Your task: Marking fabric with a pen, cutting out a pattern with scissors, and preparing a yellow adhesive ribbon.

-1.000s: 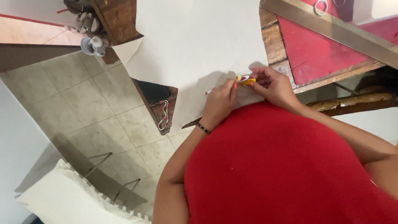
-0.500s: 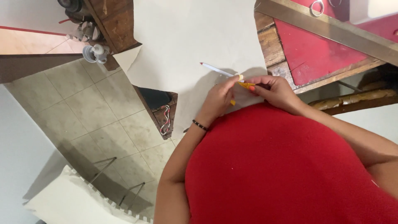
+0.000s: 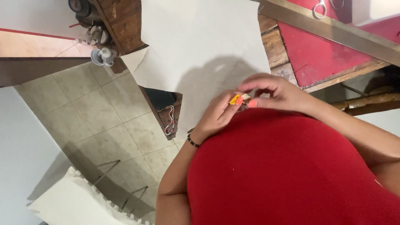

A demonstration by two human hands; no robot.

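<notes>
Together, left hand (image 3: 216,118) and right hand (image 3: 277,93) pinch a small yellow thing (image 3: 235,99) over white cloth (image 3: 200,50); fingers curled shut.

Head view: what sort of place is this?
Probably a sewing or craft workshop: a large pale sheet lies over a worn wooden worktable, with a long metal straightedge and scissors on it.

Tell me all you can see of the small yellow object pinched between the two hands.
The small yellow object is mostly hidden by fingers; only a bright yellow end and a pale stub beside it show. What it is cannot be told. The left hand and right hand pinch it together above the large white paper sheet, close to the red top.
</notes>
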